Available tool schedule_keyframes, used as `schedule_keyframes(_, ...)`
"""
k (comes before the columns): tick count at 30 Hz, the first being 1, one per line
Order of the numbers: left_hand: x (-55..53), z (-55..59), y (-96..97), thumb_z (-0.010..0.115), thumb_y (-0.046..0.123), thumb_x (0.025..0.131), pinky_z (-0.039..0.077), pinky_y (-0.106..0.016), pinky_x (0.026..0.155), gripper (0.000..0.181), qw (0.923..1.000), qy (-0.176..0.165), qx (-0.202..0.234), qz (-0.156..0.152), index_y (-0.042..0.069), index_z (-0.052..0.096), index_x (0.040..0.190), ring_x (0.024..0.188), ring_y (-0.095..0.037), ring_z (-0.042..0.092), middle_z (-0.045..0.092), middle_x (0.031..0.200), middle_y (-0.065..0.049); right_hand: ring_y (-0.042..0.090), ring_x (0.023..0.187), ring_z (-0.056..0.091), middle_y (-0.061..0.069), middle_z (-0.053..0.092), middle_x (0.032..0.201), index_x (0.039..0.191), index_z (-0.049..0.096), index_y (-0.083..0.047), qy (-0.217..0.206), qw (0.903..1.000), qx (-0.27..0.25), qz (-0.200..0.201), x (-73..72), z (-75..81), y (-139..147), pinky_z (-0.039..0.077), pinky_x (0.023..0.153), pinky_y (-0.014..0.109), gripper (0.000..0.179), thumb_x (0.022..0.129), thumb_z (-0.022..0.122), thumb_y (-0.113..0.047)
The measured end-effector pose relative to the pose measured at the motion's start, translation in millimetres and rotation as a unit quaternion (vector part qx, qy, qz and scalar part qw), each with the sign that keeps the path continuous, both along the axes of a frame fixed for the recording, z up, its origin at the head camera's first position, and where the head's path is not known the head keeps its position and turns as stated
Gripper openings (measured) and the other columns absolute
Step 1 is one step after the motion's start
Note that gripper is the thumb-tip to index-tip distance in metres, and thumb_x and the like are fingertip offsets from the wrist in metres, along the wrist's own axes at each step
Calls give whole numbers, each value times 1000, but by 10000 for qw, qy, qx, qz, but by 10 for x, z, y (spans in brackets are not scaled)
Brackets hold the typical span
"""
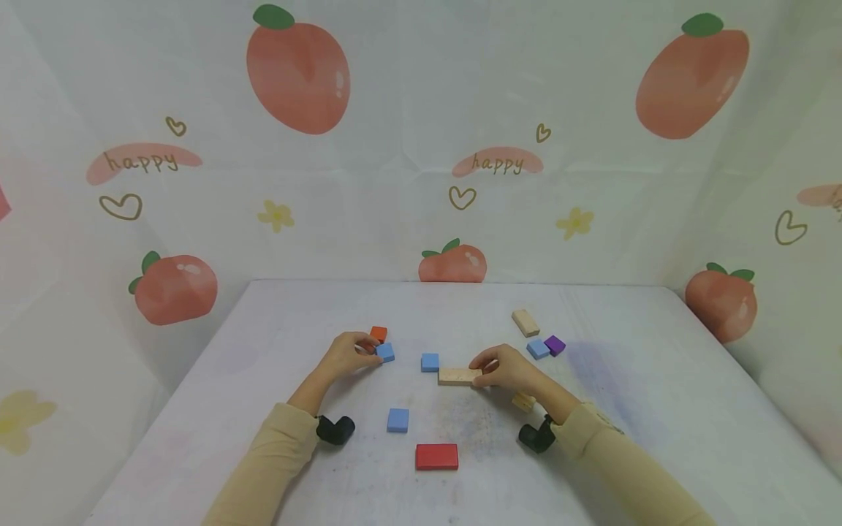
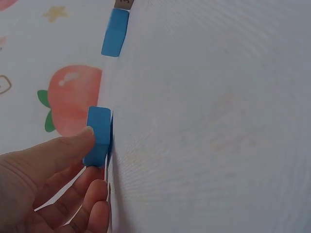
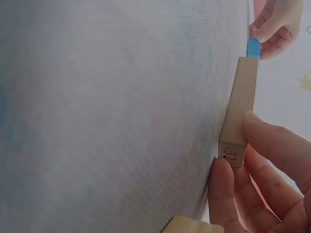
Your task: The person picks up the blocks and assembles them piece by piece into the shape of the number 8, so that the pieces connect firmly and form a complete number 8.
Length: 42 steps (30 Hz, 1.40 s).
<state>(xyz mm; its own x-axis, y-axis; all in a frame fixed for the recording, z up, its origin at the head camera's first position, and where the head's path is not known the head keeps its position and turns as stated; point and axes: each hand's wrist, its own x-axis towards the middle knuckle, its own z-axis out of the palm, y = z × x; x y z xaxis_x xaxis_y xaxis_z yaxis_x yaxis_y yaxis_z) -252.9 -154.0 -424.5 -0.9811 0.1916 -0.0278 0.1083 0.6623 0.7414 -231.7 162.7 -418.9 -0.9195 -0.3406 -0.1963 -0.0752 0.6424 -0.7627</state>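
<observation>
My left hand (image 1: 344, 356) pinches a small blue block (image 1: 385, 353) between thumb and fingers; the left wrist view shows the thumb on the side of this blue block (image 2: 99, 133). Just behind it lies an orange-red block (image 1: 378, 333), partly covered. My right hand (image 1: 511, 369) grips one end of a long plain wooden block (image 1: 455, 377) low at the table. In the right wrist view that wooden block (image 3: 241, 104) shows "32" on its end. Another blue block (image 1: 430, 362) sits at the wooden block's far left corner, between the two hands.
Nearer the front lie a blue block (image 1: 397, 420) and a larger red block (image 1: 437, 456). A yellowish block (image 1: 523, 402) sits under the right wrist. At the back right are a wooden block (image 1: 525, 322), a blue block (image 1: 538, 349) and a purple block (image 1: 555, 345).
</observation>
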Motion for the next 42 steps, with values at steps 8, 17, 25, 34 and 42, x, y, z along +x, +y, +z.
schedule_keyframes(8, -8, 32, 2, 74, 13, 77, 52, -33, 75, 31, 9998, -86, 19, -182, 1, 66, 105, 87, -21, 63, 67, 94, -12, 14, 83, 55, 6, 65, 95, 101, 69, -4, -25, 10000, -2, -5, -2, 9, 0, 49, 69, 25, 24, 78, 73, -11)
schedule_keyframes(17, 21, 58, 49, 75, 13, 76, 51, -27, 68, 33, 9981, -108, 154, -593, 0, 66, 105, 83, -19, 65, 68, 93, -12, 15, 84, 55, 6, 65, 95, 101, 69, -5, -78, 10000, 26, -48, -3, 9, 0, 50, 70, 25, 24, 78, 74, -12)
schedule_keyframes(25, 60, 67, 91, 76, 14, 75, 51, -27, 72, 32, 9967, -101, 83, -803, 0, 66, 103, 83, -18, 64, 67, 92, -11, 16, 87, 57, 7, 66, 98, 101, 69, -5, -66, 10000, 41, -12, -2, 4, 0, 52, 74, 27, 25, 78, 74, -12)
schedule_keyframes(34, 88, 64, 140, 76, 16, 75, 49, -24, 72, 31, 9953, -255, 61, -936, 4, 67, 102, 81, -13, 61, 67, 92, -6, 15, 85, 56, 5, 66, 95, 100, 69, -6, -101, 9999, 32, -95, 1, 7, -14, 52, 73, 27, 24, 78, 74, -11)
schedule_keyframes(42, 126, 65, 165, 77, 16, 74, 50, -23, 71, 32, 9904, -288, 211, -1332, 3, 67, 101, 81, -13, 63, 67, 93, -10, 15, 86, 55, 7, 66, 98, 103, 69, -5, -100, 9999, 43, -26, 12, 30, -8, 52, 73, 27, 25, 79, 73, -12)
